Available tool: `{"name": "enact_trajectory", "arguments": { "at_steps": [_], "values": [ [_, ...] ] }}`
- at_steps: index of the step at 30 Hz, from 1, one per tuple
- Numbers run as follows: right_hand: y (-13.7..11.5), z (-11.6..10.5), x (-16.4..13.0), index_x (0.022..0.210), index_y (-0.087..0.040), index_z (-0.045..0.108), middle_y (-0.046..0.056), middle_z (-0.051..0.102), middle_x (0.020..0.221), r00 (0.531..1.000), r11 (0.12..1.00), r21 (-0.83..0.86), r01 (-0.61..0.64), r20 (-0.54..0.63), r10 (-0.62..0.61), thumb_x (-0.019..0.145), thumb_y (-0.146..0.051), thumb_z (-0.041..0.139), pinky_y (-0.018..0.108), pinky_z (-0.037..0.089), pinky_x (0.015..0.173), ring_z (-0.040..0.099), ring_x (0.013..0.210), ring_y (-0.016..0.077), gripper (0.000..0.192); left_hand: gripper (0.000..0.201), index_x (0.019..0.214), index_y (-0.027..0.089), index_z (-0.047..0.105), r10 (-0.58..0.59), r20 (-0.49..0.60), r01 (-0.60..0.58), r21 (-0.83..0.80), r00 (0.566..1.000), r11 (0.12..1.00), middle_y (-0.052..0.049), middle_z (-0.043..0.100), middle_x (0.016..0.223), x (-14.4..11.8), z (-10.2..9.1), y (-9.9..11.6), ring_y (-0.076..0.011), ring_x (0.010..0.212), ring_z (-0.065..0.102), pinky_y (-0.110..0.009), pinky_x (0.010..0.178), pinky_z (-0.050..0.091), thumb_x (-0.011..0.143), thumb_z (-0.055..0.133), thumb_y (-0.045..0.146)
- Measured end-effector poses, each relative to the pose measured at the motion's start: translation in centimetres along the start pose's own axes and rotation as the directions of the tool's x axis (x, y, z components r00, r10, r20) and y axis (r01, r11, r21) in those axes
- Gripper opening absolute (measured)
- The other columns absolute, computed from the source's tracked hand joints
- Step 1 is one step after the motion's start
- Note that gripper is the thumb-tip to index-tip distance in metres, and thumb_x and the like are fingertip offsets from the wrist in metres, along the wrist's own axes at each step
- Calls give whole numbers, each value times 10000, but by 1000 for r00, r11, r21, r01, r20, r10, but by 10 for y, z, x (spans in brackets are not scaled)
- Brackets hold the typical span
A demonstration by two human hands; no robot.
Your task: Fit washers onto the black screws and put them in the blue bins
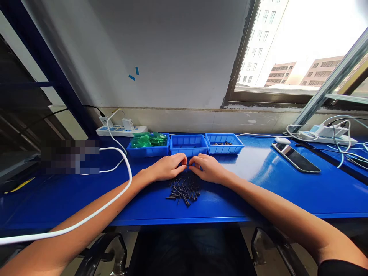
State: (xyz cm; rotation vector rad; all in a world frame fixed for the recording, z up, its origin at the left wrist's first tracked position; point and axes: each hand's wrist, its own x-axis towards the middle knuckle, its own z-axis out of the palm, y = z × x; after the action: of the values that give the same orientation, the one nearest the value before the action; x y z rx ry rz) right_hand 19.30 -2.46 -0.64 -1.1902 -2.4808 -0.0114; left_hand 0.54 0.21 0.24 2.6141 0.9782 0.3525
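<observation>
A loose pile of dark screws (185, 190) lies on the blue table in front of me. My left hand (168, 167) is just beyond the pile, its fingers curled in toward the thumb. Facing it, almost fingertip to fingertip, my right hand (209, 168) is curled the same way. Anything between the fingertips of either hand is too small or hidden to make out. Directly behind the hands stands a blue bin (189, 152) with no contents visible. To its right, another blue bin (225, 150) holds small dark pieces.
A left-hand blue bin (148, 152) contains green plastic packets (142, 140). A white cable (130, 172) arcs over my left forearm. On the right lie a phone (296, 158) and a power strip (322, 134) with tangled cords. Another power strip (122, 131) is by the wall.
</observation>
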Motion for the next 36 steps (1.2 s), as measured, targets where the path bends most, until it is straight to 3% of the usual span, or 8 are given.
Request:
{"name": "enact_trajectory", "arguments": {
  "at_steps": [24, 36],
  "values": [
    [3, 4, -1, 799, -162, 641, 18, 597, 671, 999, 999, 33, 39, -29, -38, 815, -237, 593, 244, 401, 646, 532, 692, 135, 91, 101, 849, 188, 478, 9, 4, -9, 33, 1000, 999, 6, 554, 769, 0, 1, -1, -140, 655, 516, -250, 608, 377, 844, 429, 276],
    [5, 3, -3, 772, -169, 615, -4, 572, 646, 986, 980, 116, 162, -57, -157, 764, -144, 592, 234, 399, 635, 484, 647, 118, 35, 69, 866, 190, 484, 38, 6, -38, 45, 999, 998, 6, 552, 808, 0, 2, -3, -127, 657, 513, -238, 602, 375, 841, 451, 244]
  ]
}}
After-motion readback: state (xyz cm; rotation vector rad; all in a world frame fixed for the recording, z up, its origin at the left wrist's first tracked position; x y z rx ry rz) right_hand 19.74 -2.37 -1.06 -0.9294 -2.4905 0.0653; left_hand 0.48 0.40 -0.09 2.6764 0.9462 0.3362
